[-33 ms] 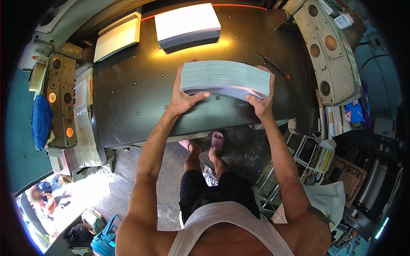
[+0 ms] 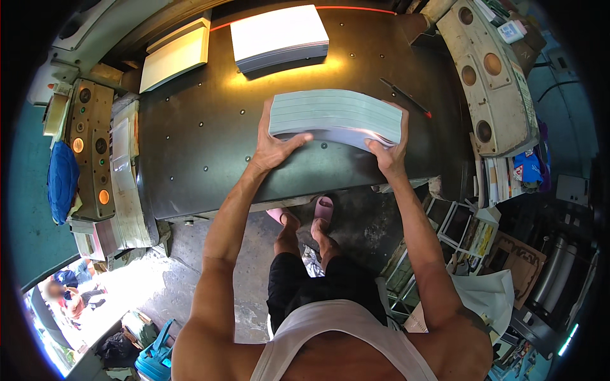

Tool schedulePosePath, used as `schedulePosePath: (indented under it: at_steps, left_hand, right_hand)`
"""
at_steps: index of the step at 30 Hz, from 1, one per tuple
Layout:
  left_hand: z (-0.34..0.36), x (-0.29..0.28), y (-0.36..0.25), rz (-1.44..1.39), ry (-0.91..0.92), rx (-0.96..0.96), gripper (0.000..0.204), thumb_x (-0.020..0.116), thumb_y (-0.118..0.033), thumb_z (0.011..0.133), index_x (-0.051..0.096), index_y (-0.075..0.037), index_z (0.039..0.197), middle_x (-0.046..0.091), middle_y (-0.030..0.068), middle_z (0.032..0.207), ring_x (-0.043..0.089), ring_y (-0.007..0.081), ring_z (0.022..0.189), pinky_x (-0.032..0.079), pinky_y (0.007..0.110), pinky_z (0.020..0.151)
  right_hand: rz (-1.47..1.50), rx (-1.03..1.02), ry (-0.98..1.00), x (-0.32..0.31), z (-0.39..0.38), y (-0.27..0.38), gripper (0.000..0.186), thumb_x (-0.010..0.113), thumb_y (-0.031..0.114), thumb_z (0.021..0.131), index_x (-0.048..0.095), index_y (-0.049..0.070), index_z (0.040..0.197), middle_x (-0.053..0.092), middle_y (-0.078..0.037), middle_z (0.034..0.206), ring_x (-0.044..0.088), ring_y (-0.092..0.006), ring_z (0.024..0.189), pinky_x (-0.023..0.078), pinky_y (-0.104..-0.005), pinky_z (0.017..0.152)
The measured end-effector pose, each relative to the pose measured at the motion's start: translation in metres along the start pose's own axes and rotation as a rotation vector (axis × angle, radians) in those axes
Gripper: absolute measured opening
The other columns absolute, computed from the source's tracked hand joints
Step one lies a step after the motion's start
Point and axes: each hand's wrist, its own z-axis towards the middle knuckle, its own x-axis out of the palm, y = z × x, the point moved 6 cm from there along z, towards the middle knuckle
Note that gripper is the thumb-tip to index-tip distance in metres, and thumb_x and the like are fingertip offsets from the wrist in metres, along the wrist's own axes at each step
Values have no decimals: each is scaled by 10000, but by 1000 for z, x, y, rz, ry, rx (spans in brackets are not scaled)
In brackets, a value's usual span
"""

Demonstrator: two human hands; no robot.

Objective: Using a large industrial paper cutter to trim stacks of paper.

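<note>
Between my two hands is a thick stack of paper, pale green on the edge facing up and slightly bowed. It is held above the dark metal table. My left hand grips its left end, the thumb along the lower side and the fingers mostly hidden behind. At the other end my right hand clasps the stack, its thumb pressed against the lower corner where some sheets bend apart. Farther back on the table, under yellow light, lies a white paper stack.
A wooden block lies at the far left of the table. Toward the right is a dark knife-like tool with a red tip. Control panels with round buttons flank the left side; a worn beige panel flanks the right.
</note>
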Motion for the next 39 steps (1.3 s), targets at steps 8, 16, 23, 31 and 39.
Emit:
schedulePosePath:
  at_steps: [8, 16, 23, 31, 39]
  left_hand:
    - [-2, -4, -9, 56, -64, 9, 689, 925, -240, 682, 541, -14, 1208, 593, 95, 1151, 603, 207, 1070, 495, 343, 933]
    - [-5, -6, 5, 69, -63, 37, 833, 932, -361, 631, 503, -23, 1260, 613, 87, 1135, 609, 212, 1062, 497, 358, 925]
    - [-9, 1, 5, 261, -32, 78, 897, 940, -399, 596, 451, -28, 1250, 614, 109, 1157, 605, 215, 1068, 490, 363, 938]
    - [-7, -1, 13, 81, -35, -18, 901, 959, -375, 557, 451, -39, 1222, 631, 107, 1157, 607, 203, 1088, 491, 367, 951]
    - [-12, 3, 17, -71, -54, -29, 853, 959, -259, 591, 459, -43, 1248, 631, 105, 1190, 602, 200, 1126, 485, 367, 979]
  right_hand:
    - [-21, -22, 4, -5, 7, 6, 588, 628, 80, 594, 516, -9, 1164, 546, -116, 1105, 555, -195, 1000, 458, -311, 901]
    - [28, 125, -12, 1, 0, -19, 564, 625, 53, 601, 521, -1, 1153, 599, -90, 1027, 599, -177, 969, 490, -305, 890]
    - [15, 137, 2, -11, -9, -24, 574, 641, 58, 610, 509, -5, 1165, 604, -113, 1046, 599, -184, 970, 489, -311, 888]
    - [-657, -351, 251, -1, 30, 93, 1000, 781, 140, 645, 270, 9, 1494, 361, -240, 1431, 427, -336, 1309, 334, -476, 1111]
    - [-1105, -285, 671, 56, 41, 75, 649, 819, 111, 635, 493, 28, 1190, 565, -142, 1009, 599, -325, 984, 499, -432, 845]
